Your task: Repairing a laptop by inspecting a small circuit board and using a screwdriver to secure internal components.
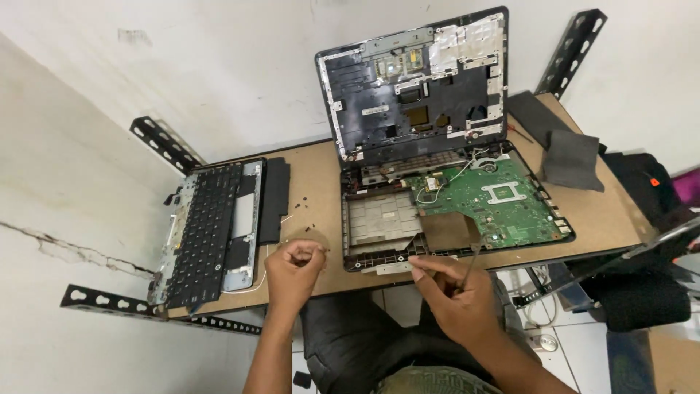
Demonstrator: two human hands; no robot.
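Both hands are working at the table's (321, 182) front edge; left hand (292, 271) is pinching something too small to identify; right hand (452, 292) is gripping a thin tool (474, 255) beside the opened laptop base (456, 211), green motherboard (496, 201) showing; detached keyboard (204, 226) is lying well left.

Tiny item pinched in left hand (293, 266) too small to ID; forearms cut off.

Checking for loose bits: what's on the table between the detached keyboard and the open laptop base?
In the head view, a few small dark screws lie scattered on bare brown table between keyboard and laptop base.
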